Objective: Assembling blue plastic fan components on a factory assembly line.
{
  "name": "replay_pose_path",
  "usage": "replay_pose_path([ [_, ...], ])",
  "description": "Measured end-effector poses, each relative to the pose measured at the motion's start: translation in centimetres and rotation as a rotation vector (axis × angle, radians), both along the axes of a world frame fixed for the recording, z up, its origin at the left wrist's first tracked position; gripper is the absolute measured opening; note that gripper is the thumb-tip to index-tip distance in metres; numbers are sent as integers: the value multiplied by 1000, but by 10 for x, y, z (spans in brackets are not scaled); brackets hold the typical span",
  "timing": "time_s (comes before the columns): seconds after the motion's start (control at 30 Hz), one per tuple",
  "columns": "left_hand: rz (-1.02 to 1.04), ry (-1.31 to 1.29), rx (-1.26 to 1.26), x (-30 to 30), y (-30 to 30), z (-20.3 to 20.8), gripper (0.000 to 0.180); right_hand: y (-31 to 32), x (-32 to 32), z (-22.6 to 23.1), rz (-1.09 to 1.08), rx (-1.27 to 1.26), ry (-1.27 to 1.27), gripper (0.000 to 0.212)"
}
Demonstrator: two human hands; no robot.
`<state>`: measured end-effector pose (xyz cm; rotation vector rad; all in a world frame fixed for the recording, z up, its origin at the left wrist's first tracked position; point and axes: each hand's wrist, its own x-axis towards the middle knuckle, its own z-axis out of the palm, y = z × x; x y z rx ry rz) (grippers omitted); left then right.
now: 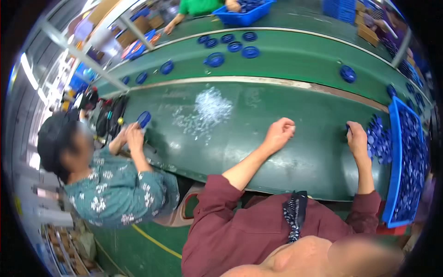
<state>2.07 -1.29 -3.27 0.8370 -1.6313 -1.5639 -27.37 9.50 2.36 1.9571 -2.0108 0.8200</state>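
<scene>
My left hand (279, 135) is above the middle of the green work table (249, 157). Its fingers are curled together, and whatever they may hold is too small or hidden to make out. Further right, my right hand (357, 138) pinches a small dark blue piece, which only just shows at the fingertips. Right beside that hand lies a pile of small blue plastic pieces (379, 138). A long blue tray (393, 161) full of similar pieces stands at the table's right end. Small clear pieces (212, 107) are heaped on the table, to the far left of my left hand.
Behind the table, a green conveyor belt (286, 57) carries several round blue parts (214, 59). At the left a co-worker (124, 189) handles a blue round part (144, 119). Across the belt, a person in green (198, 6) is beside a blue bin (244, 17).
</scene>
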Motion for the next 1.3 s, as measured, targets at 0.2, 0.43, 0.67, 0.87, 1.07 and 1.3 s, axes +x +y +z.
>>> replay_pose_path([
  [0.2,-232,228,220,-3,12,28,33,-35,95,7,324,265,-910,18],
  [0.43,85,138,5,0,2,10,17,-39,151,10,331,-45,-265,28],
  [0.67,159,141,23,-7,7,5,23,-49,165,-14,246,173,-511,35],
  [0.87,301,221,-23,-5,4,4,35,-67,168,-43,272,141,-618,36],
  [1.07,342,195,-81,3,-2,14,35,-90,180,-59,136,121,-904,33],
  [1.3,411,131,-78,6,-7,12,31,-94,187,-57,184,91,-958,30],
])
